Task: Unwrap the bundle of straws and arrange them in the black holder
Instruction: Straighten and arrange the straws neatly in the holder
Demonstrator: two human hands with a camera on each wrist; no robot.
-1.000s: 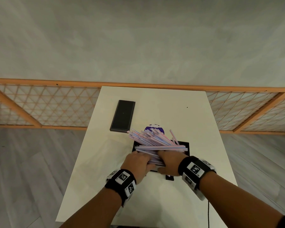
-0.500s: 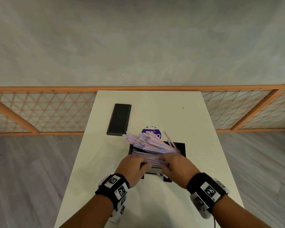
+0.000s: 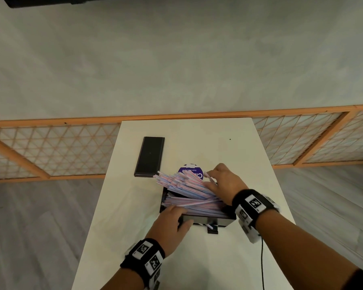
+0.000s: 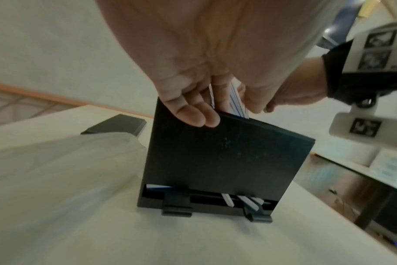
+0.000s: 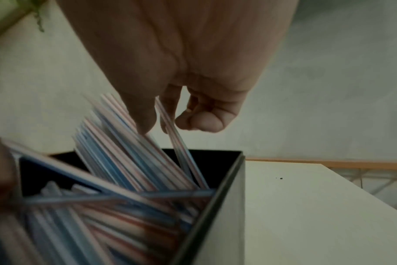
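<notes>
1. The straws (image 3: 189, 191), too many to count, lay in a loose pink, blue and white heap in the black holder (image 3: 205, 219), some flat inside it and others fanned up over its far-left rim.
2. One holder stood on the white bench (image 3: 235, 155) near the middle, closer to the near edge than the far one.
3. The left hand (image 3: 172, 222) reached from the near side, fingers (image 4: 193, 114) hooked over the holder's near wall and touching straws, thumb on the outside, so it gripped that wall.
4. The right hand (image 3: 224, 181) lay over the holder's far-right corner, wrist above its right wall, palm down.
5. The right wrist view showed what the head view did not: thumb and forefinger (image 5: 145, 118) pinched one straw (image 5: 179, 143) that slanted down into the holder, with the other fingers curled.
6. The left wrist view alone showed the holder's near face, with a slot along its foot where a few straw ends (image 4: 245, 201) poked out, and two small black feet.
7. It also showed a crumpled clear wrapper (image 4: 64, 161) on the bench just left of the holder.
8. One flat black lid-like slab (image 3: 150, 156) lay towards the far-left corner.
9. One purple round label (image 3: 190, 171) lay just beyond the holder, partly covered by straws.
10. Both wrists wore black bands with white marker tags.
</notes>
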